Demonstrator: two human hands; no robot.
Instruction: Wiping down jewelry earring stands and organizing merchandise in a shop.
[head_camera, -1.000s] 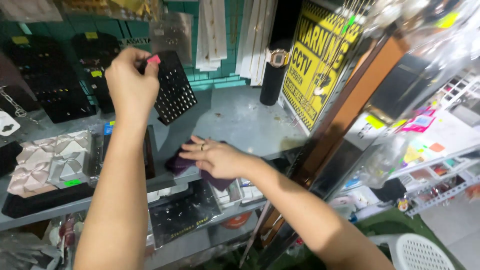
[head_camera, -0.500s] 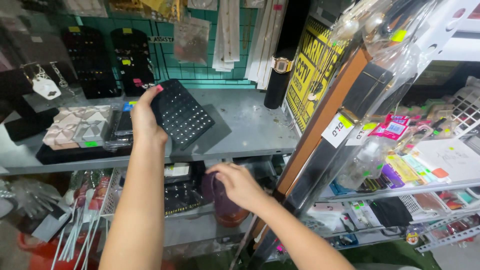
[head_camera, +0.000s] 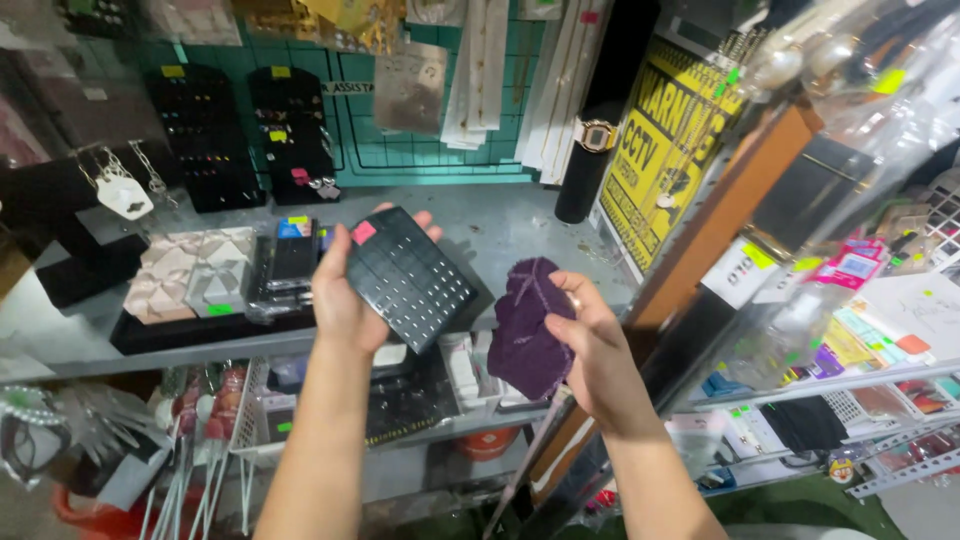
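Note:
My left hand holds a flat black earring display card dotted with small studs, a pink sticker at its top corner. It is lifted off the grey shelf and tilted face up. My right hand grips a crumpled dark purple cloth just right of the card, close to it but apart from it.
On the shelf lie a pale quilted jewellery tray and packaged items. Black earring boards hang on a green grid wall. A black cylinder with a watch stands beside a yellow warning sign. Lower shelves hold boxes and clutter.
My left hand has brought the black card down from the wall and off the shelf toward me. My right hand lifted the purple cloth from the lower shelf up beside the card.

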